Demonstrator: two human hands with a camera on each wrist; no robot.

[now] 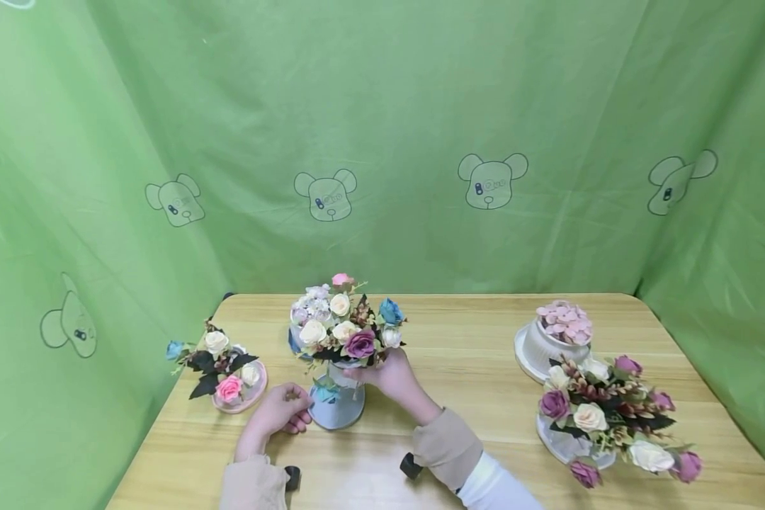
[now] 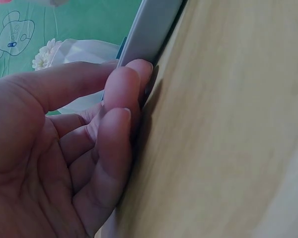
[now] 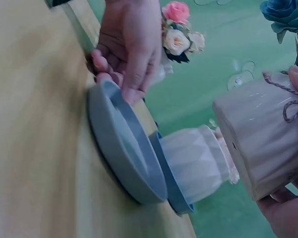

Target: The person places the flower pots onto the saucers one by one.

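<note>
My right hand [image 1: 392, 379] grips a white ceramic flowerpot [image 3: 268, 134] with a twine bow round it. Artificial roses [image 1: 350, 326] in cream, purple, blue and pink fill its top. The pot is tilted in the right wrist view, and its bare base is raised off the grey-blue saucer [image 3: 114, 153]. Low at the table, my left hand [image 1: 282, 409] pinches the saucer's rim [image 2: 151, 27], thumb over the edge and fingertips underneath. Close behind stands a white faceted pot [image 3: 193, 153] of pale lilac flowers [image 1: 311, 306] on a blue saucer [image 3: 171, 178].
At the left of the wooden table [image 1: 459, 340], a rose arrangement [image 1: 219, 363] stands on a pink saucer [image 1: 258, 393]. To the right are a ribbed white pot [image 1: 551, 350] of pink flowers and a purple-and-white rose arrangement [image 1: 602, 411]. Green curtains [image 1: 408, 142] enclose the table.
</note>
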